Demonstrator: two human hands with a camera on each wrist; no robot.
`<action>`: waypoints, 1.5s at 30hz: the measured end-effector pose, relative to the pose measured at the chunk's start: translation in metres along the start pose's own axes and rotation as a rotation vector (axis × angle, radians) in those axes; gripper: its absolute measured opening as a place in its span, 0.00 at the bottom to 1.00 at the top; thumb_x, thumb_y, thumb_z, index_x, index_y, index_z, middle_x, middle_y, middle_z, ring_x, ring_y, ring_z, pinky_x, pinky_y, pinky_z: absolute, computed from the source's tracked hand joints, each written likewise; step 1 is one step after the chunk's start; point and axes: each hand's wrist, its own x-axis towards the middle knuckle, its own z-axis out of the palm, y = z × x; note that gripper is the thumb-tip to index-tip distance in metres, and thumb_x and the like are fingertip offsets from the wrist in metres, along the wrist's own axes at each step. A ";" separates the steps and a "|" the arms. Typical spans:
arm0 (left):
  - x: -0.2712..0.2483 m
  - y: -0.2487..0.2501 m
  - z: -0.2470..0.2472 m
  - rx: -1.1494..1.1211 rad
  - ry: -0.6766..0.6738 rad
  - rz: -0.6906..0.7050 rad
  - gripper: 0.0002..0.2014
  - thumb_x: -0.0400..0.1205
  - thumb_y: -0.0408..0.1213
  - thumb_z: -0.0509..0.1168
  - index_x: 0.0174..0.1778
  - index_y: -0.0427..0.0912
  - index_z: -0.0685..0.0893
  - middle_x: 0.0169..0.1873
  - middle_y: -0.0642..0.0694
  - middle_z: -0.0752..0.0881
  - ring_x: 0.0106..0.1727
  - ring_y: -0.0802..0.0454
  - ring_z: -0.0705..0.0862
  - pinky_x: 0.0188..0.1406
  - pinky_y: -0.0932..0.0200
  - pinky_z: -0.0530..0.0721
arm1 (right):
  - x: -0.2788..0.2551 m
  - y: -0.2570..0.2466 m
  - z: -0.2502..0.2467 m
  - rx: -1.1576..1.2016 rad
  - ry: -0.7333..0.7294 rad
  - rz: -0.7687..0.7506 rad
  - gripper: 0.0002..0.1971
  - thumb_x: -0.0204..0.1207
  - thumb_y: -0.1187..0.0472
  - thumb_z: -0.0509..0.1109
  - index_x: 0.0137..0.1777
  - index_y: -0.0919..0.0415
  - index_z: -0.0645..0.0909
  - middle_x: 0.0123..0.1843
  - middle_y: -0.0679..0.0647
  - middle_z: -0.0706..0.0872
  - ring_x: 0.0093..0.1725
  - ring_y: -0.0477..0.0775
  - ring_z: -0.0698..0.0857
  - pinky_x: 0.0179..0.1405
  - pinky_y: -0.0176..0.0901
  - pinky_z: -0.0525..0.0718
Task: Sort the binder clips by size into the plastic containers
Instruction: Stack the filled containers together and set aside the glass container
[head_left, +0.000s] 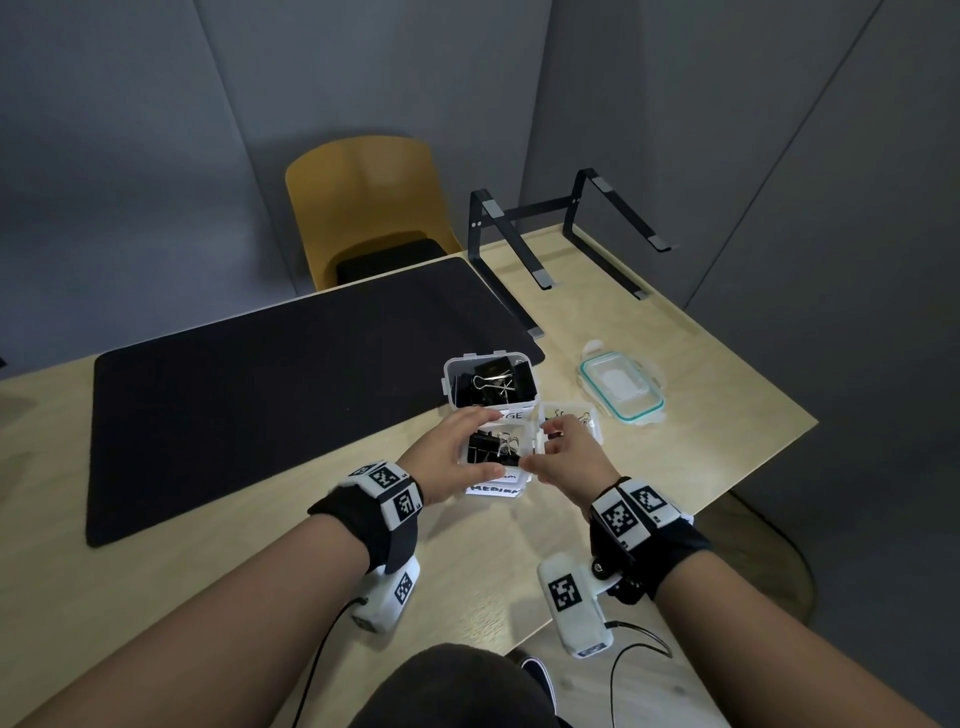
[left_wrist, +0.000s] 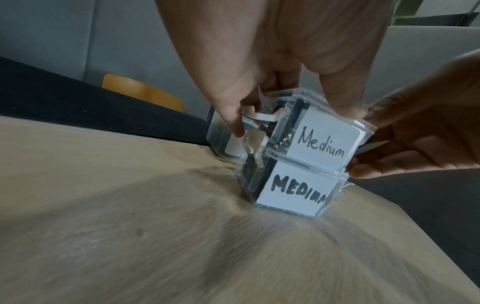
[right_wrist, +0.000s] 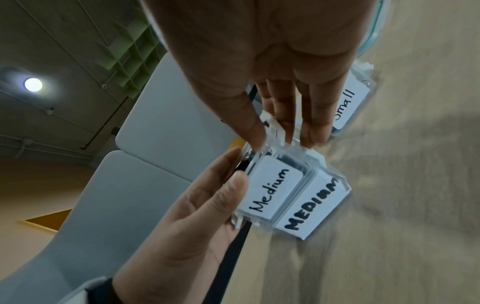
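Note:
Two clear plastic containers are stacked near the table's front: the upper one (head_left: 534, 432) (left_wrist: 322, 139) (right_wrist: 272, 189) is labelled "Medium" and holds black binder clips (head_left: 491, 449). It sits on a lower one (head_left: 493, 489) (left_wrist: 293, 191) (right_wrist: 311, 205) labelled "MEDIUM". My left hand (head_left: 480, 444) (left_wrist: 291, 117) grips the upper container's left side, thumb in front and fingers behind. My right hand (head_left: 543, 447) (right_wrist: 284, 142) pinches its right edge at a clasp. Behind stands the "Large" container (head_left: 448, 379), holding big black clips. To the right is the "Small" container (head_left: 571, 415) (right_wrist: 348, 105).
A black mat (head_left: 260, 395) covers the table's left half. A clear lid with a teal seal (head_left: 622, 387) lies to the right of the containers. A black laptop stand (head_left: 566, 234) is at the far right corner, and a yellow chair (head_left: 363, 208) is behind the table.

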 end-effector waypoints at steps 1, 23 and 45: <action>0.000 0.001 0.000 -0.001 -0.001 0.001 0.33 0.76 0.46 0.72 0.77 0.54 0.67 0.75 0.54 0.67 0.76 0.57 0.67 0.78 0.54 0.66 | 0.001 0.000 -0.001 -0.009 -0.010 0.002 0.26 0.66 0.62 0.77 0.61 0.57 0.69 0.46 0.58 0.79 0.44 0.55 0.80 0.55 0.58 0.83; -0.014 -0.001 -0.001 -0.025 0.076 -0.018 0.17 0.73 0.44 0.75 0.56 0.57 0.79 0.68 0.64 0.68 0.65 0.64 0.74 0.55 0.67 0.69 | 0.050 0.012 -0.049 -0.865 0.023 -0.114 0.44 0.66 0.63 0.77 0.80 0.57 0.57 0.79 0.56 0.65 0.75 0.60 0.69 0.73 0.48 0.68; -0.014 -0.012 -0.003 0.042 0.043 -0.042 0.32 0.71 0.59 0.68 0.72 0.56 0.74 0.76 0.57 0.66 0.77 0.58 0.66 0.78 0.51 0.66 | -0.007 -0.065 -0.065 -0.676 0.116 -0.213 0.35 0.64 0.59 0.77 0.71 0.59 0.69 0.65 0.57 0.76 0.50 0.51 0.75 0.48 0.40 0.72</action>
